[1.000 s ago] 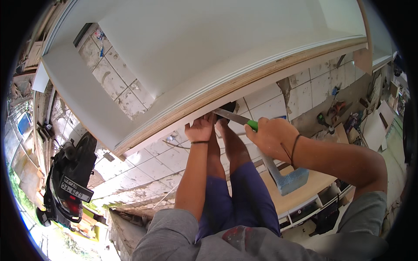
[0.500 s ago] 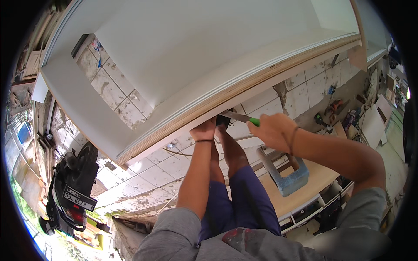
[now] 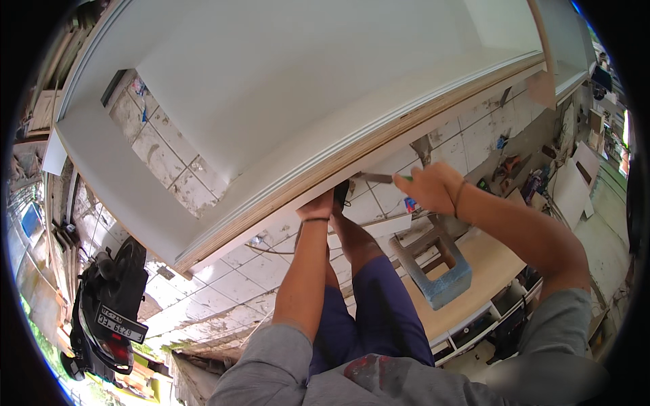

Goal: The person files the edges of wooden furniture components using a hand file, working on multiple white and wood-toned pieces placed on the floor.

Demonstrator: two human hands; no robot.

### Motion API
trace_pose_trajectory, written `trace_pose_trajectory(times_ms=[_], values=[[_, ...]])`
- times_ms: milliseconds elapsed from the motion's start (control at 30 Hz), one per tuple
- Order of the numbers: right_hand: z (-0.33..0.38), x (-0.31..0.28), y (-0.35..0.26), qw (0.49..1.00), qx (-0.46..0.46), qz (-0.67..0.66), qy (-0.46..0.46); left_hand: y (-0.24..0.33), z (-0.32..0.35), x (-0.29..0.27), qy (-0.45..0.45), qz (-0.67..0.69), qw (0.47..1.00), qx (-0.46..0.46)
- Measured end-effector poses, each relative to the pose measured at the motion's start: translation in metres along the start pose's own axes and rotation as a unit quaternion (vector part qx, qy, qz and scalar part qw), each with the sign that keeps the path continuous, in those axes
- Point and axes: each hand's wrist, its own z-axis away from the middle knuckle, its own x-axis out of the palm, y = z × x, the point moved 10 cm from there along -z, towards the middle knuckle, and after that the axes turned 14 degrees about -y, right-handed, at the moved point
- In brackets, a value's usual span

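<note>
In front of me spans a large pale grey cabinet (image 3: 291, 88) with a layered plywood edge (image 3: 406, 122) along its near side. My right hand (image 3: 432, 189) is closed around the green handle of a flat, grey-bladed tool (image 3: 376, 178). The blade points left, its tip close to the underside of that edge; whether it touches I cannot tell. My left hand (image 3: 317, 206) is up against the lower side of the same edge, left of the blade. Its fingers are hidden there.
A blue-grey frame-shaped block (image 3: 448, 287) rests on a light wooden board (image 3: 491, 271) at my right. A black motorcycle (image 3: 112, 304) stands at the lower left on the tiled floor (image 3: 233, 281). Tools and loose panels (image 3: 575, 183) lie at the far right.
My right hand has shifted a little right and up, drawing the blade back from the left hand. The left hand stays against the edge. The whole view has shifted slightly.
</note>
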Motion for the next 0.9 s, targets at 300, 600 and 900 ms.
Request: trace_pose_trajectory(times_ms=[300,600,900], values=[[0.016,-0.02,0.045,1.0,-0.003,0.021,0.014,0.021,-0.01,-0.033,0.065,-0.687,0.723,-0.009],[0.045,-0.004,0.046,0.996,-0.064,-0.003,0.056,0.021,0.005,-0.051,0.08,-0.698,0.71,0.04],[-0.001,-0.001,0.099,0.996,-0.087,-0.005,0.035,0.034,-0.038,-0.085,0.059,-0.894,0.444,-0.024]])
